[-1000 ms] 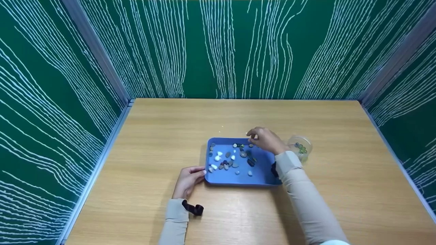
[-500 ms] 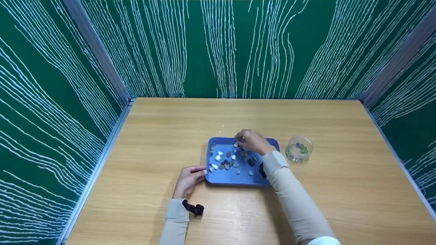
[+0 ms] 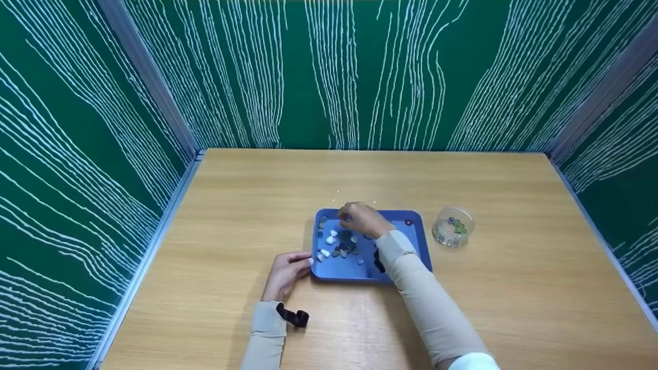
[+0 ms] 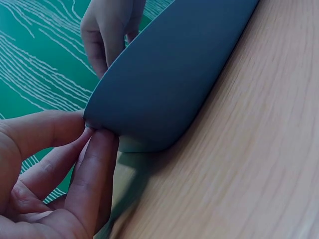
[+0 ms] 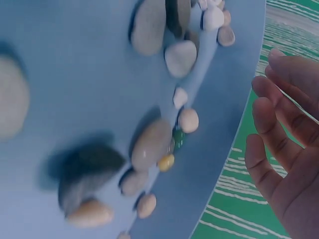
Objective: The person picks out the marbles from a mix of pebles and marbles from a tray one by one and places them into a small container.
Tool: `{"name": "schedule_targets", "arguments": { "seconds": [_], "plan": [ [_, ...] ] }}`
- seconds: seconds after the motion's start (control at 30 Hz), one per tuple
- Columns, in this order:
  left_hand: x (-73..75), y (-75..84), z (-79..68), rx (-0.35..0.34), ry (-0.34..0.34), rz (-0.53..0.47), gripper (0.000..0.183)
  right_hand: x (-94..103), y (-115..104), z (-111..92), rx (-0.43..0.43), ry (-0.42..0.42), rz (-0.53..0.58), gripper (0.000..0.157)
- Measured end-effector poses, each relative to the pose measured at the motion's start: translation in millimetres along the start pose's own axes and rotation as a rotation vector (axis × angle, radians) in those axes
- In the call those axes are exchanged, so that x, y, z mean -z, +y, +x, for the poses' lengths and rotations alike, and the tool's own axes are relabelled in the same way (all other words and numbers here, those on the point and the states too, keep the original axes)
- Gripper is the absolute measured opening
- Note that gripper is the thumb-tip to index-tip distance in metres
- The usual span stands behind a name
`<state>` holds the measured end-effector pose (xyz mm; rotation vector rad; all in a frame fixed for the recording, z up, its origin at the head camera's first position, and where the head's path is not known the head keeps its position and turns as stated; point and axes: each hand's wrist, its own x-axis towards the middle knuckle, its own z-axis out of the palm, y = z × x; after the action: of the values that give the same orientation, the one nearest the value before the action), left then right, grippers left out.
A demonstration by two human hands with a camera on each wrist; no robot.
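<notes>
A shallow blue tray (image 3: 334,271) lies on the table, holding scattered pebbles (image 3: 343,253), white stones (image 3: 330,240) and a small reddish round piece (image 3: 408,222) in its far right corner. My left hand (image 3: 282,272) pinches the tray's left edge between thumb and fingers, as the left wrist view shows close up. Above the tray's far left part hovers my right hand (image 3: 365,220), palm down. In the right wrist view its fingers (image 5: 264,117) are loosely bent, with nothing visible between them. Below them are a yellow glass piece (image 5: 165,162), a green one (image 5: 178,138) and grey stones (image 5: 149,144).
Right of the tray stands a clear round cup (image 3: 454,209) with several green and bluish glass marbles (image 3: 456,224) in it. Tiny white crumbs (image 3: 338,191) lie behind the tray. Green walls with white wavy lines enclose the wooden table (image 3: 540,288) at back and sides.
My right hand has moved left across the tray, from its far right edge to the far left part. This uncovers the reddish piece and the whole cup. The left hand stays at the tray's edge.
</notes>
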<state>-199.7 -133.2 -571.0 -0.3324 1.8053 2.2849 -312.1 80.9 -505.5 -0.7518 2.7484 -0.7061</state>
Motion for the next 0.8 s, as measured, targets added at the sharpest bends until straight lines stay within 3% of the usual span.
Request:
{"name": "schedule_targets", "arguments": {
  "seconds": [0.27,0.8],
  "plan": [
    [0.2,-0.7,-2.0,-0.004,0.006,0.012,0.034,-11.3,-8.9,9.2,0.087,0.001,-0.007,0.023],
    [-0.3,0.7,-0.5,0.005,0.013,-0.005,0.032,-31.3,-18.9,21.5,0.081,-0.015,-0.042,0.019]
  ]
}}
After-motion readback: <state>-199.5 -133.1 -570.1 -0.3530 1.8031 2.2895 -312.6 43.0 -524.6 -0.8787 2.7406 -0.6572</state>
